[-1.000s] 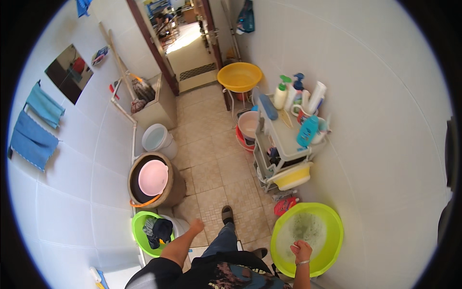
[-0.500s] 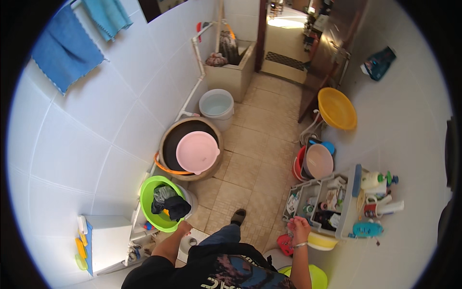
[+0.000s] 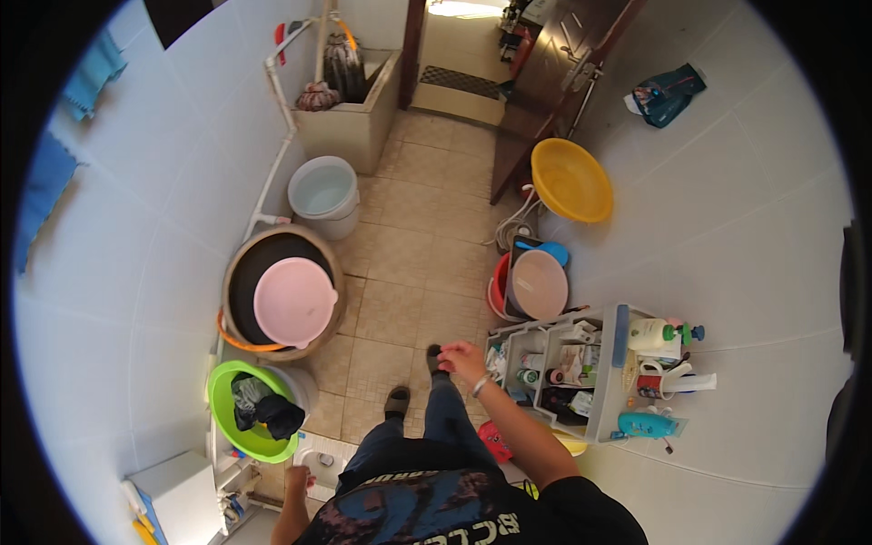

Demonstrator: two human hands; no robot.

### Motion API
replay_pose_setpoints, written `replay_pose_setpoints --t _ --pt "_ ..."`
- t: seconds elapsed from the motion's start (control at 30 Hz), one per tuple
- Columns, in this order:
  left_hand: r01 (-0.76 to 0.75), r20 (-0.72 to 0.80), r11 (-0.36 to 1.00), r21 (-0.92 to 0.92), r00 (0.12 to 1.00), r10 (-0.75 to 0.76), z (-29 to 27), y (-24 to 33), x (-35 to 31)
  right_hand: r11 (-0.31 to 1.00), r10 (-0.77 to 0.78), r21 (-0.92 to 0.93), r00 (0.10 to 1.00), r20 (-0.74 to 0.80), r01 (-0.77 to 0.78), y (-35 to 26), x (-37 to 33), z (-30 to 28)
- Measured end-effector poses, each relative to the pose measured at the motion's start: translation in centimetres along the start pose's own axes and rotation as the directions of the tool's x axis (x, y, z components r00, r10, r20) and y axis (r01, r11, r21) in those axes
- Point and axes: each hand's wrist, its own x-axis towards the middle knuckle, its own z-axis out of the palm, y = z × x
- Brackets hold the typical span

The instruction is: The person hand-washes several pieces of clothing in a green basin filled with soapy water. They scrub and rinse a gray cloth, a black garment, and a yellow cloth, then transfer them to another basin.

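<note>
My right hand [image 3: 464, 362], with a bracelet at the wrist, hangs in the air in front of my body, over the tiled floor. Its fingers are loosely bent and apart, with nothing visible in them. Low on the left, my left hand [image 3: 299, 479] hangs beside the squat toilet [image 3: 325, 465]; its fingers are too small to make out. Just beyond it a lime-green basin [image 3: 218, 409] holds dark cloth [image 3: 279, 416] and sits on a white bucket. To the right of my right hand stands a grey storage rack [image 3: 604, 381] full of bottles and small items.
At the left, a pink basin [image 3: 294, 302] rests on a large round vat [image 3: 334, 272], before a white bucket of water [image 3: 324, 189] and a mop sink [image 3: 363, 136]. Along the right are a yellow basin [image 3: 572, 180], a beige basin [image 3: 538, 284] and an open door [image 3: 554, 91].
My view has turned and shifted right, so the room's things sit further left. The left hand has drawn away from the green basin's rim; my right hand has swung forward, away from the rack.
</note>
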Motion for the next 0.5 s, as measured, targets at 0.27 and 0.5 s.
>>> replay_pose_setpoints --t 0.27,0.5 --pt "0.003 -0.072 0.972 0.234 0.997 0.015 2.4 -1.9 -1.1 0.978 0.126 -0.178 0.989 0.078 -0.11 -2.7 7.1 -1.3" --pt "0.004 -0.122 0.998 0.057 0.992 0.004 6.4 5.2 -3.4 0.985 0.171 0.024 0.985 -0.034 -0.17 -7.3 15.5 -9.4"
